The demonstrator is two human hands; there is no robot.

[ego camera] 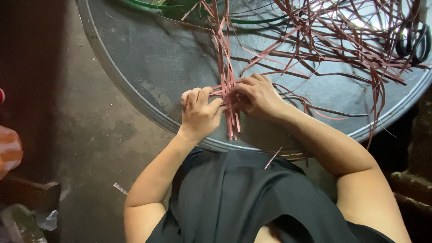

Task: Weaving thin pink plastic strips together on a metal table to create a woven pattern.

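A bundle of thin reddish-brown strips (pixel 230 118) runs toward me across the near part of a large round metal tray (pixel 148 63). My left hand (pixel 199 113) pinches the strips from the left, fingers curled over a crosswise strip. My right hand (pixel 257 96) presses on the same crossing from the right, fingertips meeting the left hand's. The crossing point itself is hidden under my fingers. The strip ends stick out below my hands toward the tray's near rim.
Many loose reddish strips (pixel 342 40) lie tangled over the tray's right half. Dark scissors (pixel 416 41) rest at the far right. Green bands (pixel 157 5) lie at the tray's top. An orange-white object (pixel 9 150) and plastic wrapping (pixel 27 222) sit on the floor at left.
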